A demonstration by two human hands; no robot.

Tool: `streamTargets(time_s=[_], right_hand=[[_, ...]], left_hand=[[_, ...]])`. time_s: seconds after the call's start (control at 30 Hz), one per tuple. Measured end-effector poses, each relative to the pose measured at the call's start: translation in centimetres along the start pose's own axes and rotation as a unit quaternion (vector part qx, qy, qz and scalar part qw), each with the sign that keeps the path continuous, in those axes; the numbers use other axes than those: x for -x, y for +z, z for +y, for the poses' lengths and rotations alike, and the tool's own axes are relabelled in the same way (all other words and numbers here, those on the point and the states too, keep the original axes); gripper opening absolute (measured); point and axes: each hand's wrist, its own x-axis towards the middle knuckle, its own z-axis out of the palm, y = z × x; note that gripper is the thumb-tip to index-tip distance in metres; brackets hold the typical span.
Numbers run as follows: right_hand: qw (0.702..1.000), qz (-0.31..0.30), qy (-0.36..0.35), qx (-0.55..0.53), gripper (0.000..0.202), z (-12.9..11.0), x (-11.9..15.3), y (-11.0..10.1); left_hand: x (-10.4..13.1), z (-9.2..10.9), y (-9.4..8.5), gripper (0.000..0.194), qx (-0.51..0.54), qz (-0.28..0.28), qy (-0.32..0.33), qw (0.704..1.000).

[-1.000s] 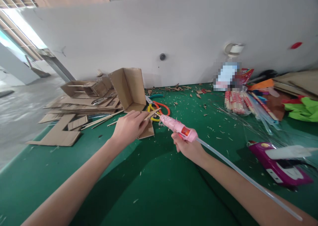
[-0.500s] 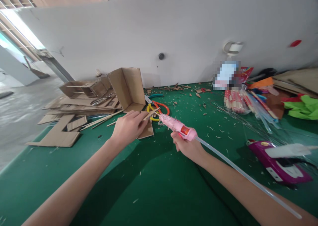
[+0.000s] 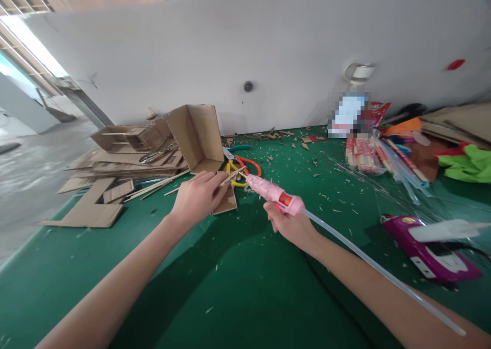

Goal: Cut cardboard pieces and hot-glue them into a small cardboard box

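My right hand [image 3: 289,224] is closed around the handle of a pink glue gun [image 3: 270,191]. A long clear glue stick [image 3: 376,267] runs out of its back end, over my right forearm. The gun's nozzle is at a thin strip of cardboard [image 3: 232,176], and I cannot tell whether they touch. My left hand [image 3: 199,195] pinches that strip, its fingertips partly hidden. Beneath the strip lies a flat cardboard piece [image 3: 229,202]. Just behind my left hand stands an open cardboard corner [image 3: 197,137]. Scissors with orange handles [image 3: 253,166] and a yellow-handled tool [image 3: 231,169] lie beyond the nozzle.
Cardboard sheets [image 3: 90,206] and a small cardboard model [image 3: 132,137] are piled at the left. Scraps litter the green table [image 3: 245,282] at the back. To the right are packs of sticks [image 3: 362,155], a purple power strip [image 3: 431,254] and green cloth or paper [image 3: 470,164].
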Motion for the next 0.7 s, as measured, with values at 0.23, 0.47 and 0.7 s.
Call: streamTargets(time_s=[0.23,0.47,0.7], right_hand=[[0.999,0.011,-0.024,0.029,0.035,0.16,-0.14,-0.1],[1.0,0.008,-0.006,0.029,0.037,-0.11,-0.12,-0.2],[0.999,0.019,-0.004,0.033,0.039,-0.01,-0.23,-0.21]], left_hand=[[-0.03,0.07,0.0,0.029,-0.004,0.008,0.008,1.0],[-0.03,0.01,0.02,0.028,-0.012,0.012,0.009,1.0],[0.03,-0.14,0.02,0.029,-0.013,0.007,0.004,1.0]])
